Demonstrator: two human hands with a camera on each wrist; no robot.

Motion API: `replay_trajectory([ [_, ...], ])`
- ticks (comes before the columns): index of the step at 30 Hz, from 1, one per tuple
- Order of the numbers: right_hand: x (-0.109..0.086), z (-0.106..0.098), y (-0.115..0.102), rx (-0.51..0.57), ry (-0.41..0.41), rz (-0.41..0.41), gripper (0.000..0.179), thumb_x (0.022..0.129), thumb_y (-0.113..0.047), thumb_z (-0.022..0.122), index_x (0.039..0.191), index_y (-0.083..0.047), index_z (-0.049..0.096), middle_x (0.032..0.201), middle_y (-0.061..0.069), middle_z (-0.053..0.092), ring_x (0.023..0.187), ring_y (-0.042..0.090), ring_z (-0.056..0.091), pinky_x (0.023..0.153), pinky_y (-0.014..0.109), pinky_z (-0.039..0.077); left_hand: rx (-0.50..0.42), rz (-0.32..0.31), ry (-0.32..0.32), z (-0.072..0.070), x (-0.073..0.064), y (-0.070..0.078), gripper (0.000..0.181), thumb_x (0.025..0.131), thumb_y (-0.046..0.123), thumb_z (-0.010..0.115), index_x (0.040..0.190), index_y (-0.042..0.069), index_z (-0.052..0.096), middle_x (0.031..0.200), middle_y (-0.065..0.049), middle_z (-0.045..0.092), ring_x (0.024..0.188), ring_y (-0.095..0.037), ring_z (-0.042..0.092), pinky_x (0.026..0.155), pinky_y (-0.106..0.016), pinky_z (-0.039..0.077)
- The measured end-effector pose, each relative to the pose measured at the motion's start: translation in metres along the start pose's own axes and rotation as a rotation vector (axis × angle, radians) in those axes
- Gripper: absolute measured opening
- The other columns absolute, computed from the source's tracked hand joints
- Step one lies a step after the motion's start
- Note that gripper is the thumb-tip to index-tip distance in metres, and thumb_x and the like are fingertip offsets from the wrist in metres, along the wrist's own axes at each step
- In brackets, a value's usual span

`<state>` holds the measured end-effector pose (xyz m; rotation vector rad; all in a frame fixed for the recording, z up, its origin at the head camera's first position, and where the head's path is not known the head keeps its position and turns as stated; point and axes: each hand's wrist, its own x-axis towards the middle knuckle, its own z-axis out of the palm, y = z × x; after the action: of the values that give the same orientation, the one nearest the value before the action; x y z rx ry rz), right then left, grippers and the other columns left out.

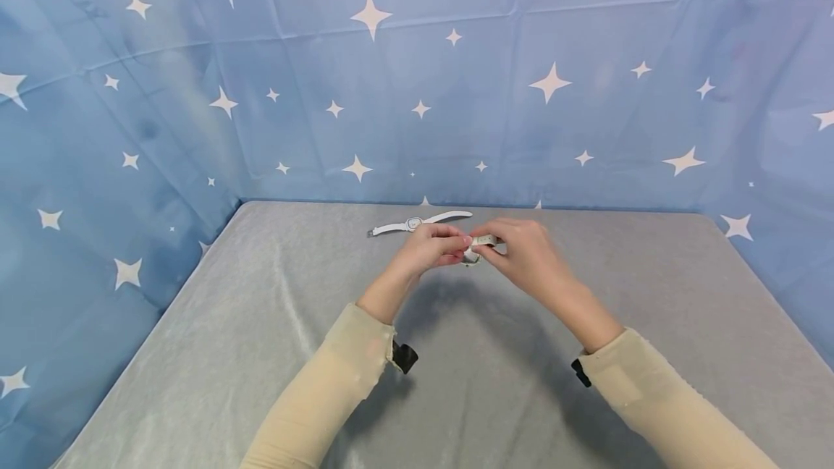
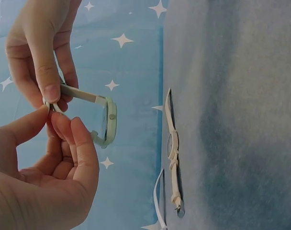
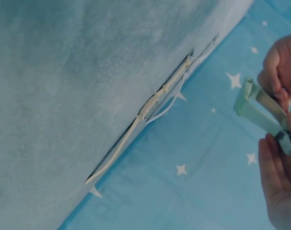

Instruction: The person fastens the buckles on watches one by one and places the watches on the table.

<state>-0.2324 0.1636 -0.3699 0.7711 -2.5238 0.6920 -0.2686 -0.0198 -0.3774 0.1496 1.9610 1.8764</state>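
Both hands hold up a pale green wristwatch [image 2: 110, 122], its strap bent round into a loop. My left hand [image 1: 433, 246] pinches the strap between thumb and fingertips. From the other side, the thumb and fingers of my right hand [image 1: 531, 255] grip the strap [image 1: 485, 240] close to the left fingertips. In the left wrist view the case hangs out to the side of the fingers, seen edge-on. Fingertips hide part of the strap where its ends meet. The right wrist view shows the watch at its right edge, between both hands.
A white watch [image 1: 414, 224] lies stretched out near the table's back edge, just beyond the hands. In the left wrist view a cream-coloured watch [image 2: 174, 158] lies on the grey cloth [image 2: 246, 143], with a white strap [image 2: 157, 196] behind it. A blue star-patterned curtain [image 1: 417, 71] stands behind.
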Motion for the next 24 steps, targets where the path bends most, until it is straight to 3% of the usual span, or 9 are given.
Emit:
replay_trajectory([
  [9,0.000,0.000,-0.002,0.011,0.064,-0.018,0.021,0.080,-0.009,0.083,0.100,-0.006,0.076,0.095,0.007,0.077,0.080,0.021,0.073,0.072,0.040,0.061,-0.019,-0.014,-0.010,-0.008,0.003,-0.002,0.020,0.097,0.007,0.061,0.111,-0.007,0.064,0.082,0.001,0.061,0.075,-0.008,0.061,0.080,-0.024,0.058],
  [15,0.001,-0.001,-0.002,0.030,0.072,-0.009,0.021,0.080,-0.008,0.083,0.099,-0.006,0.076,0.094,0.007,0.077,0.081,0.023,0.074,0.074,0.040,0.061,-0.050,-0.019,0.010,-0.016,0.004,-0.004,0.020,0.097,0.005,0.060,0.111,-0.009,0.062,0.081,0.000,0.059,0.073,-0.008,0.059,0.071,-0.018,0.055],
  [24,-0.001,-0.002,-0.001,0.052,0.099,-0.010,0.020,0.079,-0.006,0.083,0.099,-0.007,0.076,0.093,0.006,0.077,0.082,0.023,0.074,0.072,0.040,0.061,-0.065,-0.025,0.006,-0.021,0.003,-0.005,0.019,0.098,0.006,0.060,0.110,-0.008,0.061,0.083,0.000,0.059,0.071,-0.007,0.059,0.069,-0.017,0.055],
])
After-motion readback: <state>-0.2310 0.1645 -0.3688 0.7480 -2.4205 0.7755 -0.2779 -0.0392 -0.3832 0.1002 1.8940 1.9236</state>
